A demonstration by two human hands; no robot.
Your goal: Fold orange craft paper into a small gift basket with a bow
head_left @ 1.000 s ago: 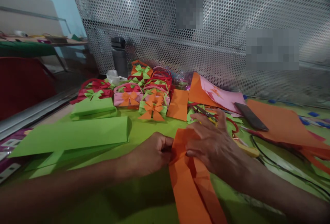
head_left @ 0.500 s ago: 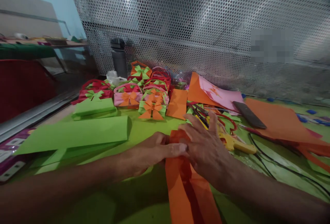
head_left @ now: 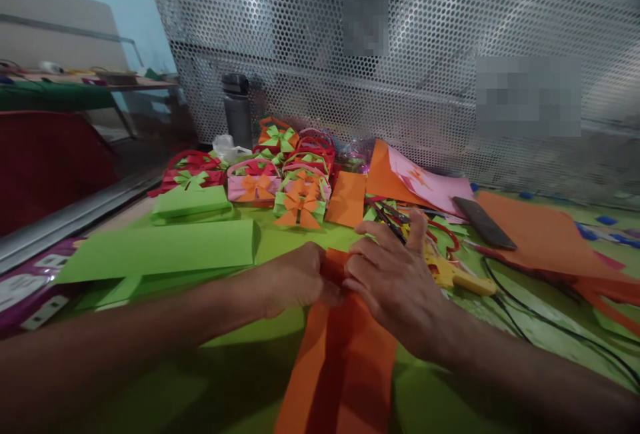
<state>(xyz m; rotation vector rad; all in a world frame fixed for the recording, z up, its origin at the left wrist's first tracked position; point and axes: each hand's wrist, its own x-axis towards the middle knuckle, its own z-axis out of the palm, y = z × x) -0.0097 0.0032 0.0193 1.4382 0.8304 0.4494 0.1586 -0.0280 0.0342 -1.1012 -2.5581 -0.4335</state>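
Observation:
A long folded strip of orange paper (head_left: 345, 361) runs from the bottom edge up to both hands. My left hand (head_left: 305, 277) is closed on its left side near the far end, thumb and fingers pinching the paper. My right hand (head_left: 393, 274) presses on the same end from the right, fingers bent onto the paper and the index finger raised. Part of the far end is hidden under the fingers. Beyond the hands stand small paper bags, among them a light green one with orange bows (head_left: 300, 204) and a pink one (head_left: 254, 187).
Folded green paper (head_left: 160, 251) lies at left. To the right are a yellow glue gun (head_left: 463, 277) with a black cable, scissors (head_left: 390, 217), a dark phone (head_left: 483, 221) and orange sheets (head_left: 540, 227). A bottle (head_left: 237, 114) stands behind, before a perforated metal panel (head_left: 310, 54).
My left hand has drawn its thumb back and curled its fingers onto the paper. The strip's near end has swung left. My right hand has stayed nearly in place.

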